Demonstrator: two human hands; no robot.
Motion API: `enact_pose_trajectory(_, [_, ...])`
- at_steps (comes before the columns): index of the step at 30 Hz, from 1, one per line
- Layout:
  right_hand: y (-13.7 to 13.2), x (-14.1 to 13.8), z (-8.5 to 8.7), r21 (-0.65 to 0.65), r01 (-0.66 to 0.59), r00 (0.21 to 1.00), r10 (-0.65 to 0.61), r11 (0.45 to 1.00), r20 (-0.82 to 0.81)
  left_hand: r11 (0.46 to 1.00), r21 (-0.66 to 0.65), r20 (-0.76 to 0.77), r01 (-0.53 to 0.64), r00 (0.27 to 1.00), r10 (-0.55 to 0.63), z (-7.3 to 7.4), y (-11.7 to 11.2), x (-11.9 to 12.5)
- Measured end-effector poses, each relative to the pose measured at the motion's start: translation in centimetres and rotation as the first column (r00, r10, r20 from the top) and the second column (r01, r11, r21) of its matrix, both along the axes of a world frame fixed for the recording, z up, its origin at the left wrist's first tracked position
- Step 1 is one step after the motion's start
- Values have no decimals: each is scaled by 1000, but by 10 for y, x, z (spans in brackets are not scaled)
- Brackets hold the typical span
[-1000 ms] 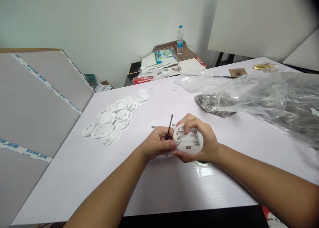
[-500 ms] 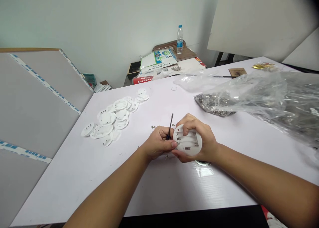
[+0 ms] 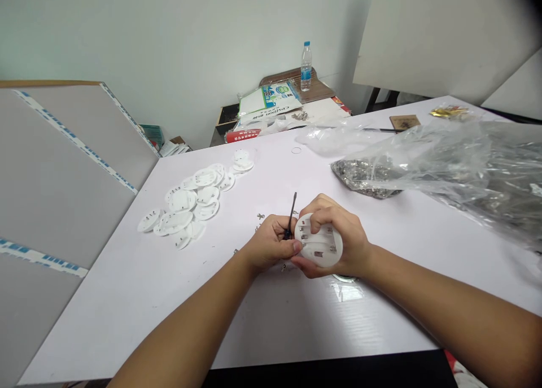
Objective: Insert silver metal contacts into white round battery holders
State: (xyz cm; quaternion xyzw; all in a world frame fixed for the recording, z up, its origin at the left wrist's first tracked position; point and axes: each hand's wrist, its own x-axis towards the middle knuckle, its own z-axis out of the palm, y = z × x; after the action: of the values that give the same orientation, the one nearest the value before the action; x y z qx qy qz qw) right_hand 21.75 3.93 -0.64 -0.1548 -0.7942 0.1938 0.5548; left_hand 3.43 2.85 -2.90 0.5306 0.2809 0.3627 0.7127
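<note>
My right hand [image 3: 339, 230] grips a round white plastic battery holder [image 3: 318, 245], its slotted side with metal contacts facing me. The right index finger bends over into the slots. My left hand [image 3: 273, 241] is closed around a small dark screwdriver [image 3: 292, 216], whose flat tip points up and away. The left thumb presses at the holder's left edge. Small metal contact pieces [image 3: 260, 216] lie on the table by my left hand, partly hidden by it. A round object with a metallic rim [image 3: 346, 278] shows only partly below the right hand.
Many similar white discs [image 3: 182, 201] are heaped at the left of the white table [image 3: 169, 309]. On the right lies a clear plastic bag [image 3: 440, 162] full of small metal parts. A water bottle [image 3: 305, 66] stands at the back. A grey panel [image 3: 63, 179] borders the left side.
Both hands keep nearly the same place and grip. The screwdriver's tip has shifted very slightly to the right; the battery holder has barely moved.
</note>
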Motion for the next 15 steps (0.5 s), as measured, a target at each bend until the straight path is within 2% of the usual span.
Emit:
enact_pose_trajectory(4, [2, 1, -1, 48, 27, 999, -28, 999, 20, 1000, 4, -15, -23, 1000, 23, -1, 0, -1])
enact_pose_trajectory(9, [7, 4, -3, 124, 29, 986, -48, 992, 157, 996, 78, -89, -52, 994, 59, 1, 1, -2])
enact_pose_trajectory(12, [11, 7, -3, 140, 24, 976, -54, 990, 213, 991, 111, -208, -79, 973, 101, 6, 2, -2])
enact_pose_trajectory(15, [17, 11, -3, 112, 65, 961, -92, 992, 259, 981, 165, -392, -106, 905, 164, 19, 3, -6])
